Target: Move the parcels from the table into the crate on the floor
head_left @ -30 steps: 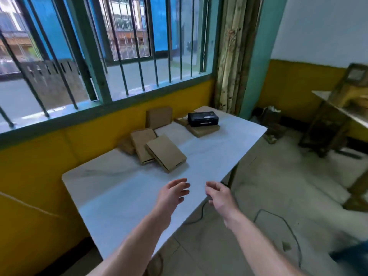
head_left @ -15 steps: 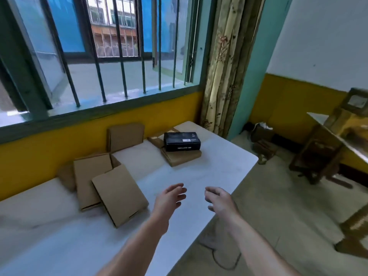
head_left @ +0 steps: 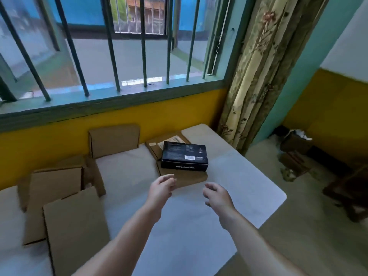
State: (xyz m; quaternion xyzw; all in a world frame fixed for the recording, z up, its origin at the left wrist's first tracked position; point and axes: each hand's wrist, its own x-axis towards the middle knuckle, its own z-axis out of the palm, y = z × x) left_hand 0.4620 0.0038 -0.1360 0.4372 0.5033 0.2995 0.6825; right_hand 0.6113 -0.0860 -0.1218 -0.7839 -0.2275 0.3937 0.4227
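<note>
both hands are empty, fingers loosely curled: left hand (head_left: pixel 161 188) and right hand (head_left: pixel 217 194) hover apart over the white table (head_left: pixel 249 188), flanking the glossy black rectangular box (head_left: pixel 184 157) stacked on a flat brown cardboard parcel (head_left: pixel 189 178), apparently for a two-handed lift. crate not visible.

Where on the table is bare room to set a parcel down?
Bare table lies right of the black box, up to the edge, and between that box and the overlapping brown parcels. The left side is crowded.
</note>
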